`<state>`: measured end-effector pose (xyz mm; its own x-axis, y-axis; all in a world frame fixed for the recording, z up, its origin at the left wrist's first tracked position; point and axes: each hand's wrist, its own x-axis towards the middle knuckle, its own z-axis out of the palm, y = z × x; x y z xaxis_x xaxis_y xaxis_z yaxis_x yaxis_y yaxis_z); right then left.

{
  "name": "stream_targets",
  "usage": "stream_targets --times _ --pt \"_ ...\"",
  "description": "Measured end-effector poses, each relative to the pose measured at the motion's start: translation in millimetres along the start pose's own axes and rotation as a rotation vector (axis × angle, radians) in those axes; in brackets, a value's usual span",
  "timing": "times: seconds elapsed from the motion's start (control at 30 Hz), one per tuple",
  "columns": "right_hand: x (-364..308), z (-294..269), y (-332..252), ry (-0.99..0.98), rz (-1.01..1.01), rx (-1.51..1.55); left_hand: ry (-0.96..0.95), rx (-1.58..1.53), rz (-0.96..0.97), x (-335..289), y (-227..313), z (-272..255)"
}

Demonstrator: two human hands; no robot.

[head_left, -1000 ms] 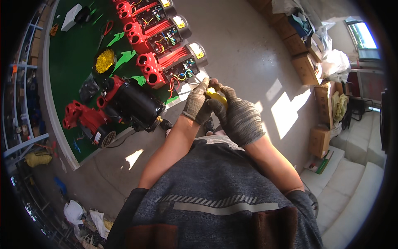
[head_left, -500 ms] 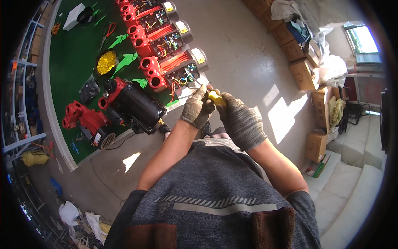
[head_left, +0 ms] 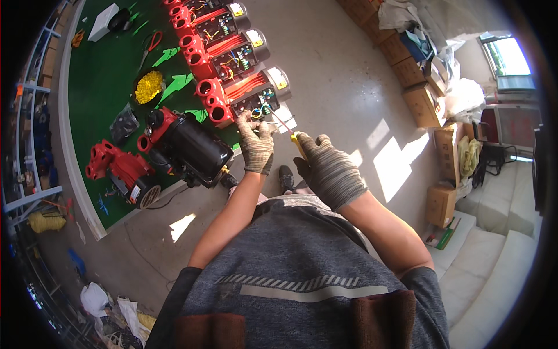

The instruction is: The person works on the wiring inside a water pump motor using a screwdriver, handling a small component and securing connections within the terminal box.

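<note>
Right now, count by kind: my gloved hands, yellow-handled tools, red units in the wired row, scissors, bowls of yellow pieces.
Left hand and right hand, both gloved: 2
Yellow-handled tool: 1
Red units in the wired row: 4, farthest cut off by the frame
Scissors: 1
Bowl of yellow pieces: 1
Total: 9

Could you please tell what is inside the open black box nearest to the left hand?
Coloured wires and small electronic parts show inside. Whatever lies beneath the wires or behind the left hand is covered.

The single fisheye head view looks down from above the left hand [head_left: 256, 148] and right hand [head_left: 335, 173], reaching the table [head_left: 87, 110] leftward.
</note>
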<state>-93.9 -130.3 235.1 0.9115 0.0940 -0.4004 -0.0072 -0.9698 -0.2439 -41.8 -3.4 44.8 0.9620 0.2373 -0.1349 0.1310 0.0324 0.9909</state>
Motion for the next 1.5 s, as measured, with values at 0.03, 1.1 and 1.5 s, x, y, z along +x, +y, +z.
stream_targets --times 0.03,1.1,1.5 --pt "1 -4 -1 -0.003 0.000 0.000 0.008 0.185 0.194 11 -13 -5" --pt "37 2 24 -0.255 0.322 1.020 -0.139 -0.012 0.032 37 -44 -22" --pt "32 3 8 0.111 -0.153 -0.026 0.283 0.164 0.521 56 -108 19"
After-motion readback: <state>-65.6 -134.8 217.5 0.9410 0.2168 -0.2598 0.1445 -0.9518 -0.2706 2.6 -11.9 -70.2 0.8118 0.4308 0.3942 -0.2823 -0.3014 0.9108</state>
